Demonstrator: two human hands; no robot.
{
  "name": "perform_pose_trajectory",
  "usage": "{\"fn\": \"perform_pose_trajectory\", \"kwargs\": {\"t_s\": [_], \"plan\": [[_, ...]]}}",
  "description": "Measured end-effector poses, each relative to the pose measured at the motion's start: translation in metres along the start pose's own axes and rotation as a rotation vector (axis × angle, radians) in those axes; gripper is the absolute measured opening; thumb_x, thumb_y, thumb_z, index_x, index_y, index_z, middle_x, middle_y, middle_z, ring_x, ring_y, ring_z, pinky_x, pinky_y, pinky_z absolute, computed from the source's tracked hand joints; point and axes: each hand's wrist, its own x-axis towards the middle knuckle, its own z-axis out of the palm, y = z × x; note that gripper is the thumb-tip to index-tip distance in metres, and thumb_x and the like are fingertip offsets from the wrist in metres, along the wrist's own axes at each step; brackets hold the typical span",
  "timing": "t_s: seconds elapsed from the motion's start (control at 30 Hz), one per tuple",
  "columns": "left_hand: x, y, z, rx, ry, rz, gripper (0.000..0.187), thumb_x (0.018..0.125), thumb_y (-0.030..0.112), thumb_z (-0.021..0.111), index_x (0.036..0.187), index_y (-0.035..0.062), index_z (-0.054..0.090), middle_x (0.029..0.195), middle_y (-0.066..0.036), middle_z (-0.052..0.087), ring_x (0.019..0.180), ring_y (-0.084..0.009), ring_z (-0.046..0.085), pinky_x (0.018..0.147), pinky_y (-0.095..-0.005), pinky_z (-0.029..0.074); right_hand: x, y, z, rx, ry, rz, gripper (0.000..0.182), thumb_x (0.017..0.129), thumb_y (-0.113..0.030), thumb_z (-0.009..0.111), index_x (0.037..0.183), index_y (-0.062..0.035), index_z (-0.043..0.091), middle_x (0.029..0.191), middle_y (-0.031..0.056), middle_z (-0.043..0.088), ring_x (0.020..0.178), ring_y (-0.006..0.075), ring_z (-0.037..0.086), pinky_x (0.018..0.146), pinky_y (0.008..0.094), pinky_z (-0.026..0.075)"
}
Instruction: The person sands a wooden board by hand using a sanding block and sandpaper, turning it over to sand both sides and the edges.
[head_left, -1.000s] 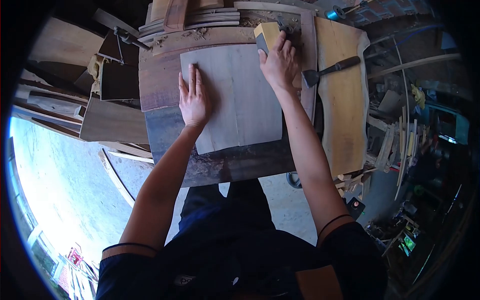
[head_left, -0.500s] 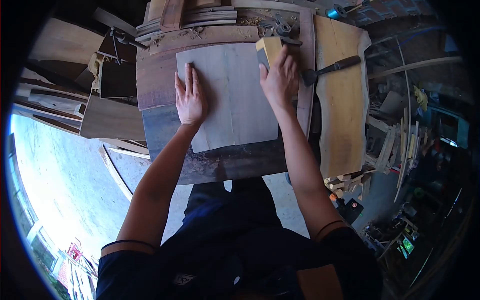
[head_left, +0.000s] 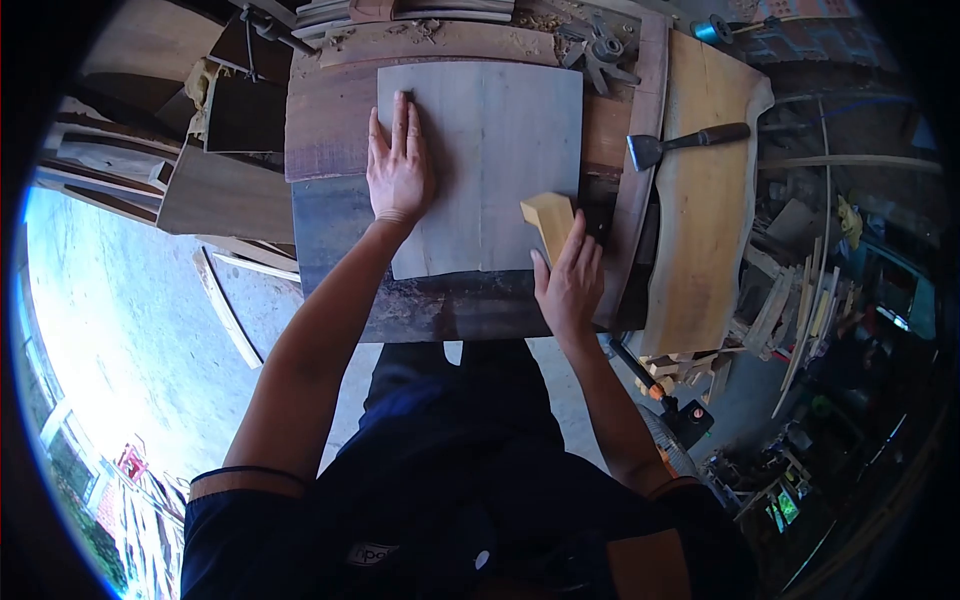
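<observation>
A thin, pale greyish wooden panel (head_left: 510, 130) lies on the workbench (head_left: 335, 235), a faint seam running down its middle. Flat on its left part rests my left hand (head_left: 400, 185), fingers stretched forward. My right hand (head_left: 572, 295) is closed around a yellow wooden sanding block (head_left: 550, 222) at the panel's near right corner. The block's underside and the fingertips beyond it are partly hidden. Right of the panel, a broad-bladed scraper (head_left: 690, 143) with a dark handle lies across the bench's edge strip and a light board.
The light board (head_left: 705, 220) with a wavy edge runs along the right side. Metal clamp-like parts (head_left: 603, 55) and wood shavings sit at the back. Stacked boards (head_left: 225, 190) stand left, a blue spool (head_left: 710, 28) far right. A fan (head_left: 668, 440) is low on the right.
My right hand has drawn the sanding block from the panel's far right corner back toward me to the near right. My left hand stays flat on the panel. The view has shifted slightly.
</observation>
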Motion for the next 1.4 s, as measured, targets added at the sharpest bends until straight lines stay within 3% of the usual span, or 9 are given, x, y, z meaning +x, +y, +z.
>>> {"fn": "perform_pose_trajectory", "kwargs": {"t_s": [0.2, 0.33, 0.53, 0.67, 0.9, 1.03, 1.17, 1.27, 1.4], "plan": [[-0.005, 0.0, 0.001, 0.02, -0.019, 0.011, 0.059, 0.099, 0.015, 0.041, 0.157, 0.0069, 0.033, 0.167, -0.003, 0.024, 0.147, -0.0472, 0.027, 0.117, -0.0469, 0.037, 0.209, -0.009, 0.007, 0.026, 0.324, 0.05, 0.084, 0.085, -0.034, 0.075, 0.147, 0.0065, 0.034, 0.11, 0.0184, 0.057, 0.104, 0.0344, 0.059, 0.084, 0.0425, 0.053], [-0.003, -0.001, 0.005, 0.009, 0.014, 0.017, 0.057, 0.101, 0.017, 0.039, 0.157, 0.0079, 0.032, 0.167, -0.003, 0.024, 0.147, -0.0468, 0.026, 0.117, -0.0463, 0.037, 0.186, -0.008, 0.002, 0.064, 0.317, 0.002, 0.085, 0.085, -0.032, 0.076, 0.148, 0.0061, 0.033, 0.111, 0.0183, 0.057, 0.104, 0.0346, 0.059, 0.085, 0.0423, 0.054], [-0.002, 0.0, 0.0, 0.003, 0.009, -0.016, 0.056, 0.101, 0.015, 0.041, 0.157, 0.0087, 0.033, 0.166, -0.002, 0.027, 0.146, -0.0456, 0.029, 0.117, -0.0469, 0.037, -0.022, -0.019, -0.001, -0.002, -0.071, -0.063, 0.092, 0.083, -0.034, 0.079, 0.152, 0.0058, 0.032, 0.104, 0.0166, 0.056, 0.092, 0.0304, 0.059, 0.078, 0.0392, 0.052], [-0.003, 0.001, -0.002, -0.005, -0.032, -0.007, 0.067, 0.092, 0.011, 0.045, 0.158, 0.0061, 0.03, 0.168, -0.005, 0.022, 0.147, -0.0473, 0.026, 0.119, -0.046, 0.034, 0.009, -0.02, 0.003, 0.028, 0.038, -0.082, 0.091, 0.084, -0.034, 0.078, 0.151, 0.0064, 0.032, 0.104, 0.0166, 0.056, 0.093, 0.0307, 0.06, 0.078, 0.0392, 0.052], [-0.003, 0.0, 0.0, 0.012, -0.035, 0.012, 0.067, 0.092, 0.01, 0.046, 0.158, 0.0063, 0.031, 0.168, -0.003, 0.023, 0.147, -0.047, 0.026, 0.117, -0.0459, 0.037, 0.208, -0.051, 0.006, 0.048, 0.358, -0.003, 0.086, 0.082, -0.031, 0.078, 0.146, 0.0086, 0.037, 0.109, 0.0159, 0.058, 0.1, 0.0304, 0.059, 0.078, 0.0402, 0.053], [-0.003, 0.0, 0.002, -0.007, -0.002, 0.014, 0.067, 0.092, 0.01, 0.046, 0.157, 0.006, 0.033, 0.168, -0.002, 0.023, 0.147, -0.0465, 0.027, 0.117, -0.046, 0.038, 0.139, -0.05, -0.001, 0.067, 0.197, -0.047, 0.088, 0.085, -0.033, 0.076, 0.15, 0.0073, 0.032, 0.11, 0.0181, 0.057, 0.1, 0.0333, 0.059, 0.085, 0.0417, 0.053], [-0.003, 0.001, -0.004, -0.024, 0.002, 0.009, 0.067, 0.091, 0.01, 0.047, 0.156, 0.006, 0.033, 0.168, -0.003, 0.023, 0.148, -0.0463, 0.027, 0.117, -0.046, 0.037, 0.016, -0.053, -0.004, 0.042, -0.025, -0.126, 0.096, 0.082, -0.03, 0.079, 0.153, 0.0094, 0.029, 0.102, 0.017, 0.056, 0.091, 0.0307, 0.058, 0.075, 0.0396, 0.052], [0.0, 0.002, -0.008, 0.004, -0.059, -0.001, 0.068, 0.09, 0.009, 0.048, 0.156, 0.006, 0.033, 0.167, -0.003, 0.023, 0.148, -0.0464, 0.026, 0.117, -0.0459, 0.037, 0.014, -0.054, -0.003, 0.083, -0.011, -0.15, 0.095, 0.082, -0.031, 0.079, 0.152, 0.0098, 0.03, 0.103, 0.0171, 0.057, 0.091, 0.0305, 0.058, 0.075, 0.0398, 0.051], [-0.001, 0.004, -0.005, -0.025, -0.045, 0.0, 0.07, 0.089, 0.007, 0.048, 0.157, 0.006, 0.032, 0.167, -0.003, 0.023, 0.148, -0.0466, 0.026, 0.117, -0.0459, 0.038, 0.127, -0.075, 0.0, 0.079, 0.19, -0.089, 0.091, 0.081, -0.029, 0.078, 0.15, 0.0085, 0.032, 0.109, 0.0164, 0.057, 0.099, 0.0302, 0.059, 0.078, 0.0411, 0.052]]}}
